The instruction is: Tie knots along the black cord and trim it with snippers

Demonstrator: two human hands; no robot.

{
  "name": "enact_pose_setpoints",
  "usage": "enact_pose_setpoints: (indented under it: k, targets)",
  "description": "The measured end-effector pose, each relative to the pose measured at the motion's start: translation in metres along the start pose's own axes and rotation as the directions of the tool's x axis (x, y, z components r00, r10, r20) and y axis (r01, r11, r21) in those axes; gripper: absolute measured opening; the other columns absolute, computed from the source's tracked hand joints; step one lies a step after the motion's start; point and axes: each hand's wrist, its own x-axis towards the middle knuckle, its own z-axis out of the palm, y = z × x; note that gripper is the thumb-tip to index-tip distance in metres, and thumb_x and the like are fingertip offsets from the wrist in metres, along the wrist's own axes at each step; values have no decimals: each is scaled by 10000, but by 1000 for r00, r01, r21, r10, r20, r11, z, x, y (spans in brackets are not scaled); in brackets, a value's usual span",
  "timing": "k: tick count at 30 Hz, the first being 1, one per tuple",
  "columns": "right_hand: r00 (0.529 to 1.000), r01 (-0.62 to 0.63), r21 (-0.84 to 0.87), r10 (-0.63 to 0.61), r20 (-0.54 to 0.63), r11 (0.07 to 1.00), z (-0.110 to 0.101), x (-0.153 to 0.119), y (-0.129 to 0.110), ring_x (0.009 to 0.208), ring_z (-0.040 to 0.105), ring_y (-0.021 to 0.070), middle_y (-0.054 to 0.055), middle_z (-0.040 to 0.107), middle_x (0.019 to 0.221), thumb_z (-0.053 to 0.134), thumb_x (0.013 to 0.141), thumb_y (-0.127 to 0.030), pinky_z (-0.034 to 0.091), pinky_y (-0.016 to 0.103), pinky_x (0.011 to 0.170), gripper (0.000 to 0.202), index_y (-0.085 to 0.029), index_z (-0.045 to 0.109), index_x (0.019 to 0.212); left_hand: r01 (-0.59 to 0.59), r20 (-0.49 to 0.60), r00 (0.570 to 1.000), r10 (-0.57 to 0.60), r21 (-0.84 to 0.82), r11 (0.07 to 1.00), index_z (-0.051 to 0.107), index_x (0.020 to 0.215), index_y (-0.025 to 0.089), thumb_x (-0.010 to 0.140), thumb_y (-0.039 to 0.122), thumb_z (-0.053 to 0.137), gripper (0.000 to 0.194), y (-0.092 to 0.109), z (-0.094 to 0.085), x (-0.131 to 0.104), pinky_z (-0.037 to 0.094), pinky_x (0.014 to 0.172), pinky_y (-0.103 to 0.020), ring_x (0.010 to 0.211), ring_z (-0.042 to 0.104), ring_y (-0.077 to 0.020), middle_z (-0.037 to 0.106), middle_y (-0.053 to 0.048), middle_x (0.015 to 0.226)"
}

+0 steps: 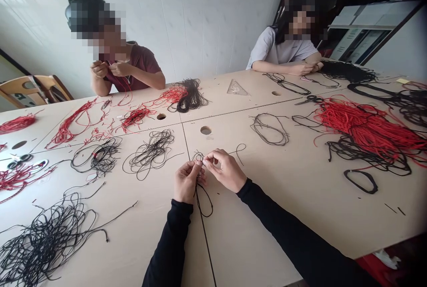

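Note:
My left hand (187,181) pinches a thin black cord (207,198), which hangs below the fingers in a loop near the table seam. Close on its right, my right hand (227,169) has thumb and forefinger pressed together at the same cord, just above the left fingertips. Small cord loops stick up beyond the fingers. The exact knot or crossing between the fingertips is too small to make out. A thin dark cord end (240,149) curls on the table past my right hand.
Black cord piles (46,238) lie left, with another bundle (151,151) nearer. Red cords (367,122) and scissors (312,99) lie right. A triangle ruler (237,87) and a table hole (206,130) are ahead. Two people (140,66) sit across, hands on cords.

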Motion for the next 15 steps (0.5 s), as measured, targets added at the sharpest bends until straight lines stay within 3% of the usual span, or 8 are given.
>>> enact_pose_setpoints:
  k: [5, 10, 15]
  targets:
    - [1000, 10, 18, -10, 16, 1000, -1, 0, -2, 760, 536, 166, 32, 605, 768, 533, 857, -241, 444, 293, 698, 101, -196, 570, 775, -3, -20, 1000, 4, 20, 1000, 579, 750, 134, 659, 421, 735, 339, 2, 0, -1, 442, 396, -223, 447, 524, -96, 569, 13, 590]
    - [998, -64, 60, 63, 17, 996, -3, 0, 0, 645, 505, 138, 4, 597, 716, 508, 870, -290, 441, 269, 648, 201, -188, 569, 1031, -1, -20, 1000, 2, 18, 1000, 561, 752, 152, 667, 395, 719, 301, 4, 1, -2, 446, 406, -227, 453, 526, -102, 557, 20, 582]
    - [995, -76, 57, 72, 69, 995, -7, 2, 6, 633, 504, 127, 9, 613, 725, 519, 853, -289, 425, 249, 608, 141, -180, 607, 839, -1, -18, 1000, 2, 18, 1000, 524, 708, 171, 663, 345, 692, 246, 6, 1, -4, 425, 379, -210, 433, 514, -98, 543, 33, 545]
